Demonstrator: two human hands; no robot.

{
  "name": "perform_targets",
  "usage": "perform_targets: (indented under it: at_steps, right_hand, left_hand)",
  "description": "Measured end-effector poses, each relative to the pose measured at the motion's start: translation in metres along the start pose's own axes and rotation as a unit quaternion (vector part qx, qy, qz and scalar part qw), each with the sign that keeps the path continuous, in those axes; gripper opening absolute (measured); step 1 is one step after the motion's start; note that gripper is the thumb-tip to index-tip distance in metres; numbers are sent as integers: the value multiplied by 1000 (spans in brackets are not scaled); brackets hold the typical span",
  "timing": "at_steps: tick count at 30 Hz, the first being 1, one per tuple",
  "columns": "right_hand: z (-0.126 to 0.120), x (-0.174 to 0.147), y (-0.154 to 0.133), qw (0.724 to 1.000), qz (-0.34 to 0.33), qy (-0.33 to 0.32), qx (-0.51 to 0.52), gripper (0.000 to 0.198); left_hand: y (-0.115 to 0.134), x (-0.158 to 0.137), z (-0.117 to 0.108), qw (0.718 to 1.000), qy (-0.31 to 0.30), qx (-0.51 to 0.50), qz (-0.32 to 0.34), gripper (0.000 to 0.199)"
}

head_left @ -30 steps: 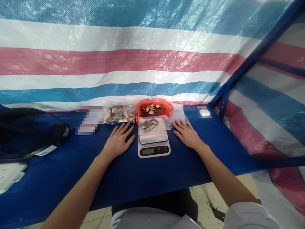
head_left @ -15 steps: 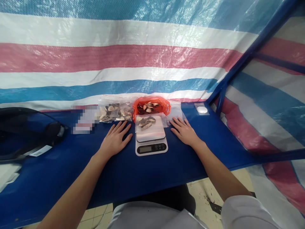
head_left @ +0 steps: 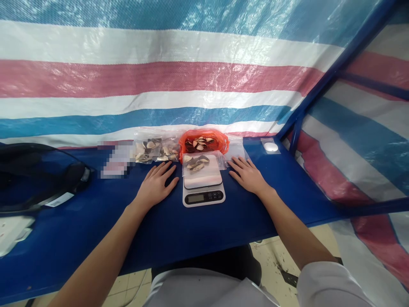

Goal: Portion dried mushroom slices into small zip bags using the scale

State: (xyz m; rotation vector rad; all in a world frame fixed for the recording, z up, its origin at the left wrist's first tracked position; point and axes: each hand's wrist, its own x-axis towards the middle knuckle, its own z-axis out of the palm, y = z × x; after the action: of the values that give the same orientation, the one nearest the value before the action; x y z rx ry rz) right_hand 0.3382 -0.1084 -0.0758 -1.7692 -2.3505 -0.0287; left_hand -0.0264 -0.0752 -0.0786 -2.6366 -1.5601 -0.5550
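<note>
My left hand [head_left: 156, 183] lies flat on the blue table, fingers spread, left of a white digital kitchen scale [head_left: 204, 198]. On the scale's plate rests a clear plastic bag [head_left: 197, 163] with a few dried, dark-edged slices in it. To the right, my right hand [head_left: 246, 174] is also flat and open, its fingertips by a clear empty-looking bag [head_left: 236, 147]. Behind the scale stands an open red plastic bag [head_left: 220, 143] holding more slices. Two filled clear bags [head_left: 147, 150] lie beyond my left fingertips. Neither hand holds anything.
A blurred-out packet [head_left: 116, 160] lies at the back left. Black headgear [head_left: 73, 183] and a white power strip [head_left: 14, 232] sit at the far left. A white rounded object [head_left: 271, 146] rests on a small clear bag at the back right. Striped sheeting [head_left: 159, 79] and a blue frame [head_left: 297, 123] enclose the table.
</note>
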Motion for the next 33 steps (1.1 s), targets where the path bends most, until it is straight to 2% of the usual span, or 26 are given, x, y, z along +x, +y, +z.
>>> perform_targets:
  at_steps: [3,5,8,11,14,17,20,24,30,33]
  right_hand:
    - [-6,0,-1,998,-9,40,38,47]
    - [-12,2,-3,993,7,75,96,45]
    - [-18,10,-8,964,62,114,232,39]
    - [-18,21,-14,902,112,133,396,34]
    - [-15,33,-22,825,156,125,528,42]
    - [-15,41,-29,759,190,103,614,50]
    - [-17,43,-34,716,194,93,664,48]
    - [-19,42,-36,695,194,84,687,43]
    - [-20,39,-34,686,189,50,701,44]
    - [-24,39,-34,691,180,40,699,44]
  left_hand:
    - [2,3,-3,998,54,-34,17,53]
    - [6,7,-7,994,87,-60,26,48]
    - [14,14,-14,985,124,-107,45,42]
    - [25,22,-17,977,123,-156,72,40]
    - [34,29,-16,972,108,-184,99,40]
    - [39,33,-12,968,99,-200,111,39]
    - [41,33,-9,968,90,-207,106,39]
    - [40,32,-9,970,77,-205,101,39]
    - [42,35,-11,970,78,-207,100,40]
    - [45,39,-14,968,87,-216,97,39]
